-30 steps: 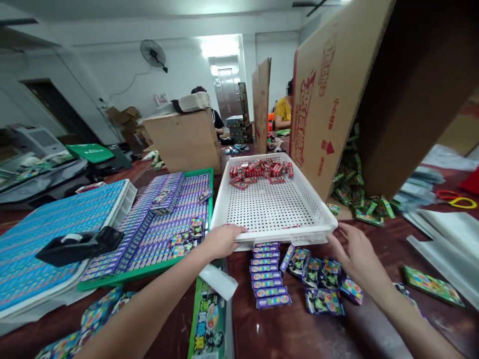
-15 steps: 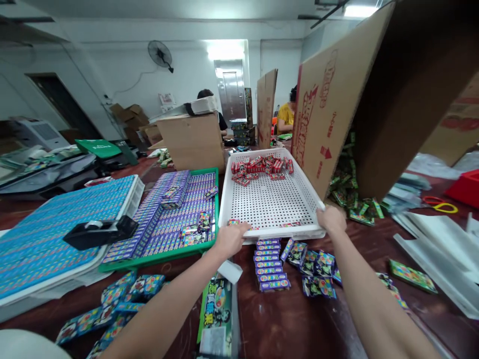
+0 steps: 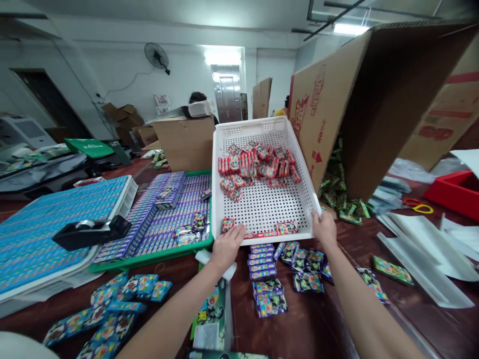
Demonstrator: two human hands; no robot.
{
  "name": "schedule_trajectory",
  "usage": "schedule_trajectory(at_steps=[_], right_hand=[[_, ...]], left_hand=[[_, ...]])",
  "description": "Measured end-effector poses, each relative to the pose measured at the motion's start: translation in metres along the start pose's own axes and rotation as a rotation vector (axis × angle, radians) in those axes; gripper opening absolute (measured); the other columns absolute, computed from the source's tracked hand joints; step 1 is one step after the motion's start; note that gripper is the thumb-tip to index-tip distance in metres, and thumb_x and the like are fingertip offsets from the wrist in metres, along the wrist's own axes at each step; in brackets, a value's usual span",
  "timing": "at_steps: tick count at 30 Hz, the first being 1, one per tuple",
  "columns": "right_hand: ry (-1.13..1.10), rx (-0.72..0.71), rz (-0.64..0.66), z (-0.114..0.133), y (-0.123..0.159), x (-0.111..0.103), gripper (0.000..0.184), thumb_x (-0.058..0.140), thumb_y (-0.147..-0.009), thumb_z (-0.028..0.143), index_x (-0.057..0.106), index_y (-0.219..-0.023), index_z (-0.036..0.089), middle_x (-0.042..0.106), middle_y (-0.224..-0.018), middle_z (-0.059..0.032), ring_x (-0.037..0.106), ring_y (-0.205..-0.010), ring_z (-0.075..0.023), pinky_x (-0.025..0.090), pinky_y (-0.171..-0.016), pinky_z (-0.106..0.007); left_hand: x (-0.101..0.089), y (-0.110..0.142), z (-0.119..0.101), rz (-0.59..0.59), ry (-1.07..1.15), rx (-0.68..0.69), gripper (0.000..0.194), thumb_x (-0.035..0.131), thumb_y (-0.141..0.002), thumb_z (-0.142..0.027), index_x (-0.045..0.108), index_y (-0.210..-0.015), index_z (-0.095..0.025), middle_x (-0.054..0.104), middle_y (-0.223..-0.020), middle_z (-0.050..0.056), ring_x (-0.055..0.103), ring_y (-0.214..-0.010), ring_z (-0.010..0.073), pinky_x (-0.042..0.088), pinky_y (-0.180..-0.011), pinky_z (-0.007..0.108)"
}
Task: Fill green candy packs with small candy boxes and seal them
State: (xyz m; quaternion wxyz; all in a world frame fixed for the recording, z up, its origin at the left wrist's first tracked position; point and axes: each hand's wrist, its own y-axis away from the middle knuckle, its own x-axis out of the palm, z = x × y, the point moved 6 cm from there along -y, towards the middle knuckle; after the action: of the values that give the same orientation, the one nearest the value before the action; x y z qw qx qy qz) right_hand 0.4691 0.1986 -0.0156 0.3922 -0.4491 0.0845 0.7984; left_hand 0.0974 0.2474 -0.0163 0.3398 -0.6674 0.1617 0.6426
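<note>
A white perforated plastic tray [image 3: 262,204] is tilted, its far end raised. My left hand [image 3: 226,248] grips its near rim at the left corner, fingers over the edge. My right hand [image 3: 324,227] is closed around the near right corner. Inside, red candy packets [image 3: 262,162] lie in a loose heap toward the middle, with several more along the near wall. Just below the tray, purple candy packets [image 3: 262,267] form a short column, and loose purple packets [image 3: 305,264] lie to its right.
To the left, a green tray [image 3: 149,260] holds purple packets beside a stack of blue packets [image 3: 67,214] topped by a black tape dispenser [image 3: 92,233]. A big cardboard box [image 3: 329,99] leans at right, near yellow-handled scissors [image 3: 421,207]. Loose blue packets [image 3: 116,314] lie front left.
The tray's far end has risen, and the red packets have slid from the far wall toward me. Two near packets of the purple column now lie flat. Both hands keep their grip.
</note>
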Motion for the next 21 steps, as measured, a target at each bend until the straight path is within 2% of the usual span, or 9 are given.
schedule_trajectory(at_steps=[7,13,21], right_hand=[[0.032,-0.01,0.03,-0.004,-0.008,0.006,0.037,0.064,-0.098,0.038,0.061,-0.129,0.017,0.064,-0.129,-0.0101,0.066,-0.11,-0.024,0.057,-0.092,-0.046],[0.097,0.014,0.068,-0.004,-0.014,0.008,0.037,0.064,-0.098,0.039,0.061,-0.128,0.017,0.064,-0.128,-0.0101,0.066,-0.11,-0.024,0.057,-0.093,-0.046],[0.167,0.068,0.185,0.003,-0.029,0.01,0.035,0.063,-0.098,0.039,0.063,-0.125,0.016,0.066,-0.126,-0.01,0.066,-0.109,-0.0238,0.057,-0.093,-0.046]], left_hand=[[0.0,-0.004,0.0,0.036,-0.011,-0.009,0.058,0.042,-0.097,-0.011,0.047,-0.153,-0.024,0.062,-0.141,0.016,0.062,-0.122,0.0292,0.055,-0.092,0.042],[0.0,-0.01,0.002,0.098,0.004,-0.012,0.056,0.047,-0.094,-0.011,0.05,-0.149,-0.024,0.063,-0.133,0.015,0.06,-0.118,0.029,0.053,-0.086,0.039],[-0.014,-0.024,0.012,0.168,0.048,0.009,0.047,0.056,-0.091,-0.015,0.058,-0.137,-0.025,0.064,-0.13,0.01,0.062,-0.116,0.0274,0.053,-0.083,0.036]])
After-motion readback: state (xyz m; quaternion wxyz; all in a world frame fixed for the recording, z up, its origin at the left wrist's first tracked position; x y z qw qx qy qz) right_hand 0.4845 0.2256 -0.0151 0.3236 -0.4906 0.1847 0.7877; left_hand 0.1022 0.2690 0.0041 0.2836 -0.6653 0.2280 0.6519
